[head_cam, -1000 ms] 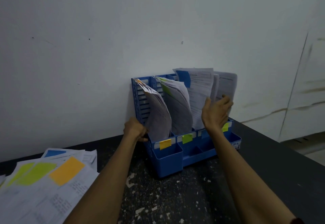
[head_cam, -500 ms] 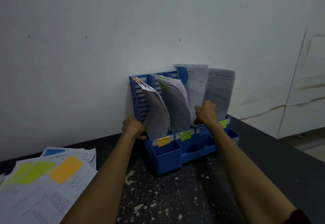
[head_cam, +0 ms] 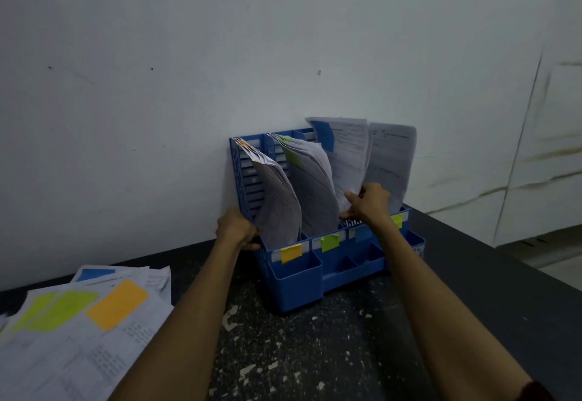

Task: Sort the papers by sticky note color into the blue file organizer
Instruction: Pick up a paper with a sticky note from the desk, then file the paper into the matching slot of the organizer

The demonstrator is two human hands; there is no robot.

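Note:
The blue file organizer stands against the white wall, its slots tagged orange, green, blue and yellow along the front. Curled papers fill the two left slots. My left hand grips the organizer's left side wall. My right hand pinches the lower part of the papers with a blue sticky note in the third slot. Another sheet stands upright in the rightmost slot, behind my right hand. A loose pile of papers with green, orange and blue notes lies at the near left.
The dark speckled tabletop reaches to an edge on the right, with floor beyond. The organizer's low front trays hold nothing visible. The wall is directly behind the organizer.
My right hand has dropped from the top of the right-hand sheets to the base of the blue-note papers and closed on them. The left hand stays on the organizer.

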